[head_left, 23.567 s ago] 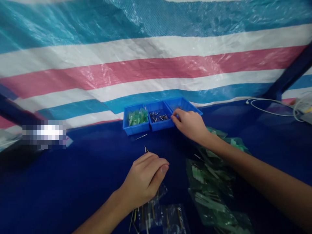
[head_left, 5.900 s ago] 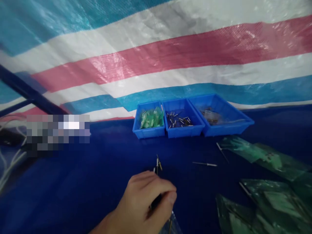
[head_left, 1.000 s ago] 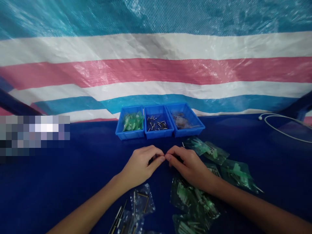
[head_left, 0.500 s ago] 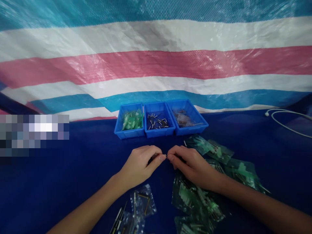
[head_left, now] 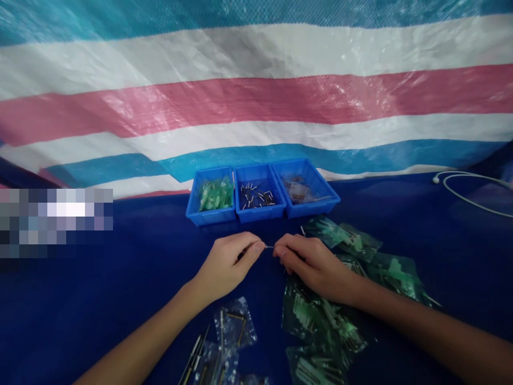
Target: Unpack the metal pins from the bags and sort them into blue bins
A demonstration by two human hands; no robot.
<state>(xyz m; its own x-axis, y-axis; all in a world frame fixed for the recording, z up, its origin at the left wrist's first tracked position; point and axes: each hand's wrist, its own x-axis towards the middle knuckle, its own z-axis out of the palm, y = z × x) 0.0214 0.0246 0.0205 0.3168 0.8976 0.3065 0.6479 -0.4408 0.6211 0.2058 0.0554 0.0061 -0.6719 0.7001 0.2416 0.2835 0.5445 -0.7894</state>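
Both my hands meet above the blue table, in front of the bins. My left hand (head_left: 236,262) is closed, thumb against the curled fingers, pinching one end of a thin metallic rod (head_left: 269,246). My right hand (head_left: 308,262) pinches the other end. Only a short, slim stretch of the rod shows between the fingertips; the rest is hidden, so its exact kind is unclear. Beside and below my right hand lie green-tinted clear bags (head_left: 320,315) holding slim metal and pale parts. Below my left wrist is a clear bag (head_left: 236,323) with dark and brass-coloured sticks.
Three blue bins stand at the back: one with green packets (head_left: 216,193), one with short metal pieces (head_left: 256,197), one with clear packets (head_left: 298,191). Loose thin rods (head_left: 195,355) lie near the front. A white cable (head_left: 460,198) curls at right. A striped sheet (head_left: 256,101) hangs behind.
My hands have drawn slightly apart, so more of the thin rod shows between them. The whole view has shifted a little; bins and bags stay in place.
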